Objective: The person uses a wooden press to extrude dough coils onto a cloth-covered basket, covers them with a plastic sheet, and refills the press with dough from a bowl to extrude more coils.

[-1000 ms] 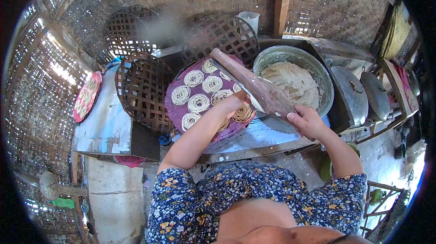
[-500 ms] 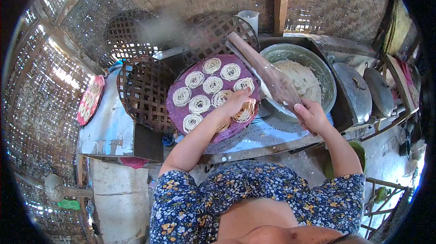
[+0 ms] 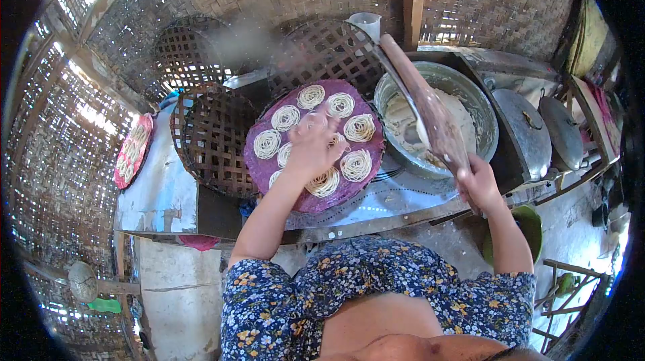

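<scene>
My right hand (image 3: 478,183) grips the lower end of a long, dough-smeared wooden tool (image 3: 435,116). The tool slants up and left across the near-left rim of a metal basin (image 3: 490,126), which contains pale, wet dough (image 3: 463,109). To the left lies a round purple mat (image 3: 346,198) bearing several coiled nests of pale strands, one nest (image 3: 356,165) at its right side. My left hand (image 3: 312,143) is over the middle of the mat with its fingers apart, slightly blurred, hiding some nests. Whether it touches them I cannot tell.
Dark woven racks (image 3: 218,146) stand left of the mat and behind it. A white jug (image 3: 365,24) is at the back. Two metal lids (image 3: 523,134) lean at the right. Another pink mat with nests (image 3: 133,151) sits at the far left.
My left hand has moved left from the nest at the mat's right side to the middle. My right hand has shifted slightly right and down, and the tool now stands steeper.
</scene>
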A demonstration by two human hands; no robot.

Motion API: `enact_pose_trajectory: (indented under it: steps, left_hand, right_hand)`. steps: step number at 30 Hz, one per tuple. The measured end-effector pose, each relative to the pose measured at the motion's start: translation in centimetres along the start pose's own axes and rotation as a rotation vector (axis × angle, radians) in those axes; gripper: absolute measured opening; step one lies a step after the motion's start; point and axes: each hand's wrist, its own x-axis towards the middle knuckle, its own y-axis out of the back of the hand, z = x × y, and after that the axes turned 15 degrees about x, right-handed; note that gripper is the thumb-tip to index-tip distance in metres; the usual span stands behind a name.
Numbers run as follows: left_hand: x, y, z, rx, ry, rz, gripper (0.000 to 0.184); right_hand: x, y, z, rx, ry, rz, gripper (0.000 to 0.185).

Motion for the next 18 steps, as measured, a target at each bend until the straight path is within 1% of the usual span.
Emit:
enact_pose_trajectory:
  steps: [1, 2, 3, 4, 5, 6, 7, 8, 9, 11, 14, 17, 18]
  left_hand:
    - [-0.6, 0.8, -1.3, 0.008, 0.069, 0.136, 0.052]
    - [-1.3, 1.7, -3.0, 0.017, 0.139, 0.269, 0.053]
    - [-2.4, 2.4, -4.8, -0.051, 0.209, 0.364, 0.052]
    - [-3.8, 2.8, -6.5, -0.12, 0.282, 0.46, 0.051]
    - [-5.6, 2.8, -7.6, -0.187, 0.385, 0.539, 0.045]
    - [-8.0, 2.1, -8.2, -0.509, 0.589, 0.543, 0.038]
    - [-9.6, 3.0, -8.1, -0.774, 0.769, 0.545, 0.036]
    - [-11.4, 2.3, -8.8, -0.795, 0.894, 0.544, 0.037]
    - [-13.1, 1.9, -9.2, -0.901, 0.98, 0.534, 0.038]
    - [-16.2, 0.8, -9.9, -0.838, 1.095, 0.384, 0.044]
    - [-17.6, -0.8, -10.3, -0.82, 1.096, 0.459, 0.053]
    - [-17.6, -1.3, -11.3, -0.945, 1.079, 0.438, 0.06]
    - [-17.3, -1.5, -11.5, -0.979, 1.082, 0.447, 0.06]
  right_hand:
    - [-0.6, 0.0, 1.0, -0.011, 0.075, -0.011, 0.055]
    - [-1.4, 0.1, 1.9, 0.0, 0.084, -0.015, 0.06]
    - [-2.2, 0.2, 2.9, 0.011, 0.093, -0.019, 0.067]
    - [-3.3, 0.5, 3.9, 0.041, 0.038, -0.016, 0.074]
    - [-4.2, 1.2, 5.9, -0.006, 0.032, -0.034, 0.066]
    - [-5.1, 1.8, 8.9, 0.02, 0.042, -0.023, 0.062]
    - [-6.4, 1.3, 10.5, 0.081, 0.025, 0.065, 0.054]
    - [-7.3, 1.9, 12.5, -0.218, 0.038, 0.06, 0.05]
    - [-8.1, 1.0, 11.7, -0.319, -0.018, 0.077, 0.05]
    - [-9.7, 1.4, 15.1, -0.38, -0.103, 0.085, 0.05]
    - [-9.7, 1.6, 17.6, -0.511, -0.206, 0.031, 0.053]
    - [-7.5, 0.3, 18.4, -0.657, -0.276, 0.021, 0.055]
    - [-6.6, -0.2, 18.4, -0.71, -0.274, -0.011, 0.059]
